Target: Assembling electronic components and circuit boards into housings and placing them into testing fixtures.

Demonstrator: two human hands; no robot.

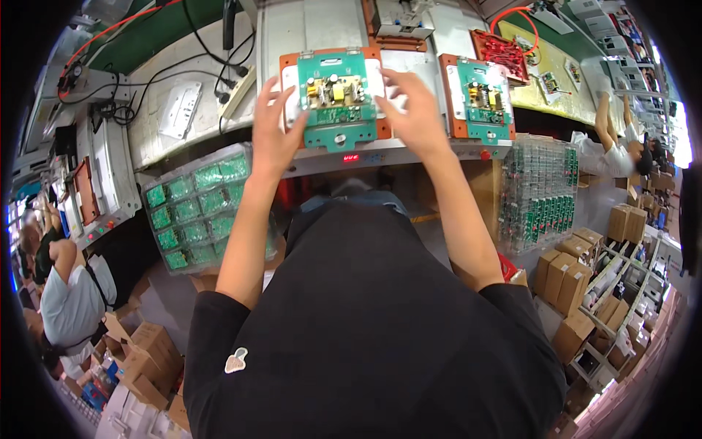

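A green fixture plate (340, 136) lies on an orange-brown base on the bench in front of me. Set in it is a circuit board (338, 91) with yellow, black and silver components. My left hand (276, 135) is at the fixture's left side, fingers apart, thumb towards the board's lower left corner. On the opposite side my right hand (415, 113) has its fingers spread near the right edge, slightly blurred. Neither hand visibly holds a thing; whether the fingertips touch the fixture I cannot tell. A second green fixture (486, 130) with a similar board sits to the right.
Clear trays of green boards (197, 208) stand at the left; a stack of board trays (540, 197) is at the right. Behind the second fixture is a red bin (501, 55). Black cables (212, 55) cross the left bench. Co-workers sit at both sides, with cardboard boxes (567, 282) behind.
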